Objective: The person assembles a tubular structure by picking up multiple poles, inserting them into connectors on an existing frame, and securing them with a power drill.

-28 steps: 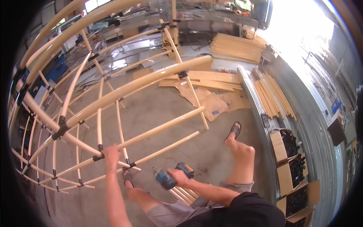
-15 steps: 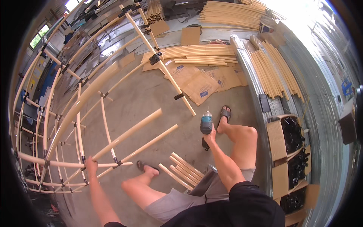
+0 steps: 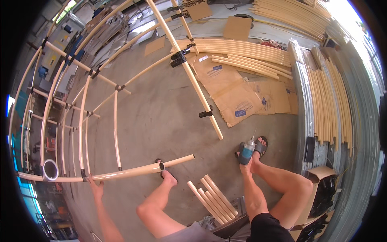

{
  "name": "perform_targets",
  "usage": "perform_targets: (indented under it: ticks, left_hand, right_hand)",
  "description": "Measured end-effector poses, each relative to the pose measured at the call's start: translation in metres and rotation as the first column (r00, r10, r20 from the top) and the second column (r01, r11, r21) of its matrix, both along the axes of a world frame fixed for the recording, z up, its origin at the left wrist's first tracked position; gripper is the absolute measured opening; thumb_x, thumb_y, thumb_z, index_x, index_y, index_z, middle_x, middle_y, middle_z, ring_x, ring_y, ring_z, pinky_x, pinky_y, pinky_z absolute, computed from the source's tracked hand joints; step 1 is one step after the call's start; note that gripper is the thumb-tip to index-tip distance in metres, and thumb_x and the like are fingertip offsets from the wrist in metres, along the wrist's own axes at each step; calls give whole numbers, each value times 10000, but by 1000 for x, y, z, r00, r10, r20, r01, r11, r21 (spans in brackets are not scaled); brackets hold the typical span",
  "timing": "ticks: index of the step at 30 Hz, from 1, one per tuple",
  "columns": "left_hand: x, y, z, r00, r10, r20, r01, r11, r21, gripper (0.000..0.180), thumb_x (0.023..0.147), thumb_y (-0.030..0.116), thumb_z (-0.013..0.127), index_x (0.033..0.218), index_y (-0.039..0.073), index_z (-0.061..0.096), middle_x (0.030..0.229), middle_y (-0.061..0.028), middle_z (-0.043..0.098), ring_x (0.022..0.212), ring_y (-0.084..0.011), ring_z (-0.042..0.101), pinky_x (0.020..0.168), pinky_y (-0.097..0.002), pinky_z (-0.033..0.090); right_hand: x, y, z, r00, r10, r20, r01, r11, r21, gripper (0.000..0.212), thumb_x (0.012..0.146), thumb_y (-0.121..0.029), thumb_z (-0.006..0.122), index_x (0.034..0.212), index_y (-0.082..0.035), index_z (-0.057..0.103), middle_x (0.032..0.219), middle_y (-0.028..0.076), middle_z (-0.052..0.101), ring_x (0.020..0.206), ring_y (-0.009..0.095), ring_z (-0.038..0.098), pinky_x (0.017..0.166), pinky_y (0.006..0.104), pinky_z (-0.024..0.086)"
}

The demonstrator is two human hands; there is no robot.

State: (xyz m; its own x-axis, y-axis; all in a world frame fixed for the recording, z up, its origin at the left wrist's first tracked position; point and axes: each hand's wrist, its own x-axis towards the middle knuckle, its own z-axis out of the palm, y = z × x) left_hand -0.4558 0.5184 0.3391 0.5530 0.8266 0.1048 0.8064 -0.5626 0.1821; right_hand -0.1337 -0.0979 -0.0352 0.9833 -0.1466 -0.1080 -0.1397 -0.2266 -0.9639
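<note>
My right hand (image 3: 246, 165) is wrapped round the grip of a teal-and-black cordless drill (image 3: 248, 151), its thin bit pointing away from me above my right foot. At the left, my left hand (image 3: 95, 188) grips a cream pipe (image 3: 129, 172) from below, close to a black joint (image 3: 84, 174); part of its fingers is hidden by the pipe. This pipe belongs to a large frame of cream pipes joined by black connectors, such as the one on the long rail (image 3: 180, 57). One open pipe end (image 3: 50, 170) faces me at the far left.
Short cream pipes (image 3: 211, 199) rest near my lap. Flattened cardboard (image 3: 234, 101) lies on the floor ahead, beside stacked pipes (image 3: 250, 50). On the right, grey metal profiles (image 3: 300, 92) carry more pipes (image 3: 322, 105), a dark phone-like slab (image 3: 309, 149) and boxes of black parts (image 3: 322, 193).
My view has shifted, so the floor things appear farther right and lower. The pipes by my left hand now look nearly level instead of slanting upward. The drill stays in my right hand.
</note>
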Motion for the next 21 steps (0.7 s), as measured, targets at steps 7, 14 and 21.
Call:
perform_targets:
  ticks: [7, 14, 21]
  left_hand:
    - [84, -143, 11, 993, -21, 118, 35, 992, -118, 823, 859, -5, 631, 1544, 204, 226, 1594, -254, 89, 1486, -387, 78, 1188, -463, 171]
    - [121, -215, 21, 953, 112, 282, -36, 965, -260, 831, 859, -85, 579, 1545, 229, 229, 1613, -209, 18, 1458, -383, 207, 1137, -485, 313]
    - [123, -206, 17, 936, 145, 320, -37, 946, -321, 847, 826, -99, 611, 1536, 184, 246, 1607, -216, 26, 1467, -377, 169, 1092, -440, 411]
  right_hand:
    - [4, -63, -8, 998, -28, -57, 1, 901, -434, 281, 833, -188, 675, 1057, -38, 594, 854, 154, 667, 791, 315, 657, 694, 452, 525]
    - [153, 32, 241, 922, 201, -331, -274, 942, -192, 328, 827, -288, 703, 821, 39, 717, 684, 129, 688, 600, 193, 642, 599, 335, 498]
    - [353, 228, 170, 928, 359, 98, -351, 932, -87, 713, 766, -454, 777, 1235, 38, 562, 1092, 203, 653, 965, 280, 628, 828, 378, 480]
